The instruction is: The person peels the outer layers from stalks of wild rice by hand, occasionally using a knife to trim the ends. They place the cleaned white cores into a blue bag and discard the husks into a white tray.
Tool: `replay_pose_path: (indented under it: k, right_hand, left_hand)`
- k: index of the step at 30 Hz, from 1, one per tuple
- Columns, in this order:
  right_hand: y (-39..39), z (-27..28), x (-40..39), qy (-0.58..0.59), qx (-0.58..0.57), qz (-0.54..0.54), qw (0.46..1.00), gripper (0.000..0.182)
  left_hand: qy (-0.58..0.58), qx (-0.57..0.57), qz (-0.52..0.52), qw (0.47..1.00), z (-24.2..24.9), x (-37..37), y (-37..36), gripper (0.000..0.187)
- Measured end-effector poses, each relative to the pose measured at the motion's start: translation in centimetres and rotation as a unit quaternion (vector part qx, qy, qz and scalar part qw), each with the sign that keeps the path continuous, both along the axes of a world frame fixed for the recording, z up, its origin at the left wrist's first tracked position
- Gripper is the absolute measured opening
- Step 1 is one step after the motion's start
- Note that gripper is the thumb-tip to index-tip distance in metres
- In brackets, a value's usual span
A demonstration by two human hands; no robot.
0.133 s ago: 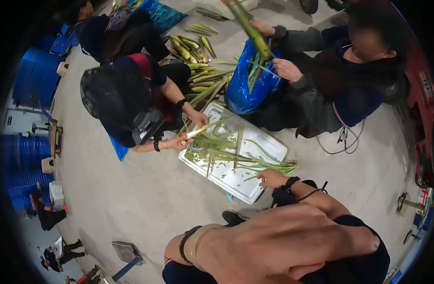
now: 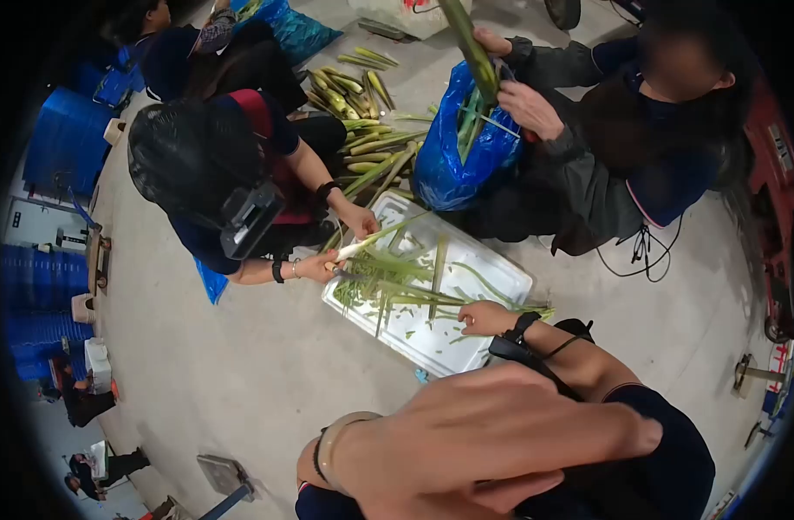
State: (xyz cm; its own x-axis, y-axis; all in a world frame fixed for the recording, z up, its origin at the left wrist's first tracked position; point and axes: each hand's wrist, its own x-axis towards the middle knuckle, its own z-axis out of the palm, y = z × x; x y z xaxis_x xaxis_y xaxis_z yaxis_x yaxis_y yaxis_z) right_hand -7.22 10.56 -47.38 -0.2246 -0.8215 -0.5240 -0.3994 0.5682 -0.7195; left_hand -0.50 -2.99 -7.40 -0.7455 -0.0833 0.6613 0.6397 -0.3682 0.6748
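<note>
My left hand (image 2: 492, 433) is large and blurred close to the camera, a band at its wrist. Its fingers stretch to the right and nothing shows in them. My right hand (image 2: 488, 319), wearing a black watch, hovers at the near right edge of a white foam tray (image 2: 449, 351). Its fingertips are pinched together; whatever they hold is too small or hidden. Long green stalks (image 2: 414, 296) lie across the tray and run behind this hand. Green peelings (image 2: 354, 293) litter the tray. A co-worker opposite holds a pale, partly peeled shoot (image 2: 355, 249) over the far left corner.
At right, another co-worker holds a thick green shoot (image 2: 475, 61) above a blue plastic bag (image 2: 453, 169). Unpeeled shoots (image 2: 375, 143) are heaped on the floor beyond the tray. A floor scale (image 2: 224, 477) stands at lower left. Black cable (image 2: 644, 260) lies on the right.
My left hand shifts slightly left in view. My right hand moves a little left and up over the stalks, its fingertips pinched. The right co-worker's shoot tilts more upright.
</note>
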Motion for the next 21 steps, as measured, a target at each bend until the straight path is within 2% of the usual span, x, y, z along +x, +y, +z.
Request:
replay_pose_path:
  k: [1, 2, 3, 5, 6, 7, 9, 10, 11, 12, 13, 14, 15, 16, 17, 19, 20, 21]
  right_hand:
    - [-0.2, -0.8, 0.2, 0.003, -0.021, 0.010, 1.000, 0.035]
    - [-0.5, -1.9, -1.1, 0.019, -0.044, 0.006, 0.999, 0.035]
    - [-0.9, -2.7, -1.3, 0.028, -0.051, 0.007, 0.998, 0.035]
    - [-1.5, -4.0, -2.6, 0.048, -0.072, -0.007, 0.996, 0.036]
    - [-2.0, -4.1, -3.5, 0.077, -0.083, 0.006, 0.994, 0.038]
    - [-2.0, -3.9, -3.9, 0.089, -0.087, 0.003, 0.992, 0.038]
    - [-1.5, -2.6, -4.7, 0.093, -0.102, -0.043, 0.990, 0.039]
    - [-0.8, -1.6, -4.4, 0.087, -0.114, -0.039, 0.989, 0.040]
    - [-0.2, -1.3, -4.7, 0.066, -0.129, -0.026, 0.989, 0.041]
    - [0.3, 1.3, -4.5, 0.046, -0.107, -0.037, 0.992, 0.041]
    - [0.7, 3.8, -4.2, 0.022, -0.086, -0.047, 0.995, 0.041]
    - [1.2, 4.4, -4.7, 0.031, -0.087, -0.054, 0.994, 0.041]
    - [1.9, 4.7, -5.4, 0.025, -0.112, -0.071, 0.991, 0.039]
    - [2.4, 5.0, -6.1, 0.017, -0.138, -0.087, 0.986, 0.037]
    - [3.0, 5.7, -6.4, 0.022, -0.153, -0.116, 0.981, 0.035]
    - [3.7, 5.1, -7.7, -0.015, -0.180, -0.238, 0.954, 0.035]
    - [4.1, 4.9, -8.0, -0.007, -0.182, -0.240, 0.954, 0.035]
    - [4.3, 5.1, -8.2, -0.005, -0.203, -0.288, 0.936, 0.038]
  left_hand:
    - [0.161, -0.084, 0.052, 0.982, -1.2, 0.6, 0.1, 0.029]
    - [0.224, -0.005, 0.139, 0.965, -4.7, 0.9, 2.1, 0.020]
    - [0.234, -0.011, 0.139, 0.962, -5.5, 1.1, 2.9, 0.020]
    - [0.330, 0.051, 0.148, 0.931, -7.2, 1.6, 3.7, 0.019]
    - [0.297, -0.049, 0.027, 0.953, -8.1, 3.0, 1.6, 0.020]
    - [0.307, -0.052, 0.023, 0.950, -8.4, 4.5, 1.1, 0.020]
    - [0.099, -0.101, -0.113, 0.984, -7.7, 7.2, 0.8, 0.017]
    - [0.108, -0.100, -0.124, 0.981, -7.3, 7.9, -0.3, 0.017]
    - [0.039, -0.158, -0.162, 0.973, -7.3, 8.3, -1.6, 0.020]
    - [-0.029, -0.217, -0.196, 0.956, -7.7, 8.2, -2.4, 0.025]
    - [0.120, -0.085, -0.066, 0.987, -9.2, 7.9, -1.6, 0.026]
    - [0.071, -0.104, 0.029, 0.992, -9.7, 8.3, -2.3, 0.032]
    - [0.100, -0.106, 0.063, 0.987, -10.6, 7.3, -3.5, 0.041]
    - [0.057, -0.070, 0.092, 0.992, -11.3, 7.1, -3.7, 0.043]
    - [0.005, -0.014, 0.130, 0.991, -12.0, 6.9, -3.4, 0.038]
    - [-0.065, 0.033, 0.124, 0.990, -13.8, 6.0, -4.0, 0.027]
    - [-0.074, 0.034, 0.122, 0.989, -14.8, 5.5, -4.1, 0.025]
    - [-0.084, 0.035, 0.122, 0.988, -15.6, 5.1, -4.1, 0.024]
